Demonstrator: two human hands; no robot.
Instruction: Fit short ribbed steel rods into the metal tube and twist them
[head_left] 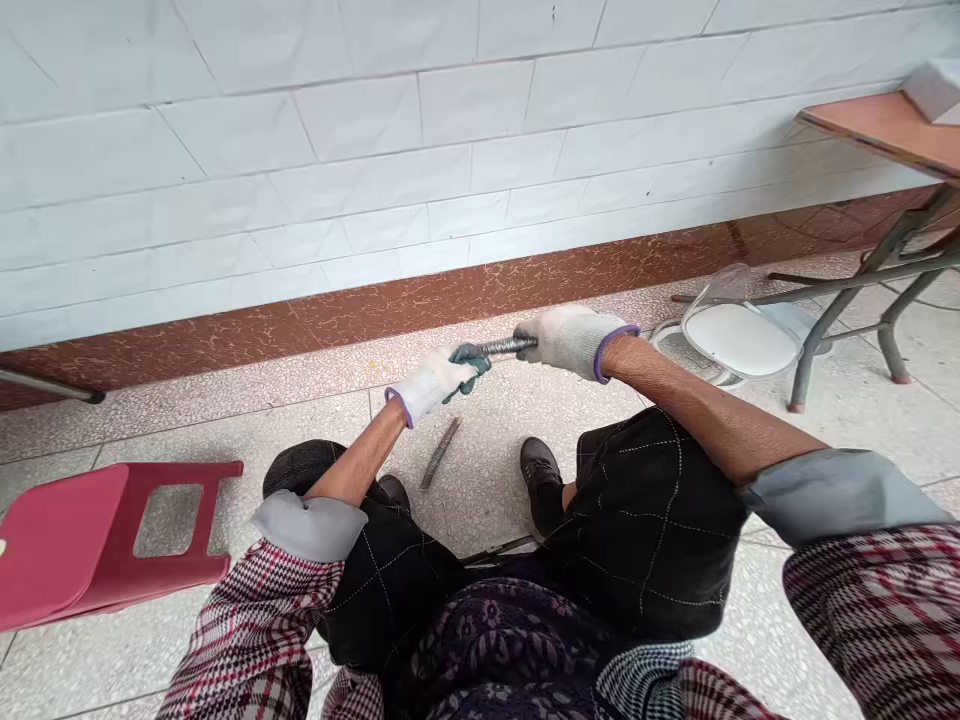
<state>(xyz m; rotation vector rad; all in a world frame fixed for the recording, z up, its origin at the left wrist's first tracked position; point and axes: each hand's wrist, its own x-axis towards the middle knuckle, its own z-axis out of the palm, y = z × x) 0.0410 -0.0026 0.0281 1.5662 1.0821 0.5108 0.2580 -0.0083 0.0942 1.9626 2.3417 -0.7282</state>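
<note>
Ribbed metal rod [510, 345] held at frame centre
Its ends are clasped in the curled fingers of the left hand [444, 376] and right hand [568, 339], both gloved.

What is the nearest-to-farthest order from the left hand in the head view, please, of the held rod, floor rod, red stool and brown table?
1. Held rod: in the left hand.
2. Floor rod: below the hand.
3. Red stool: left.
4. Brown table: far right.
</note>
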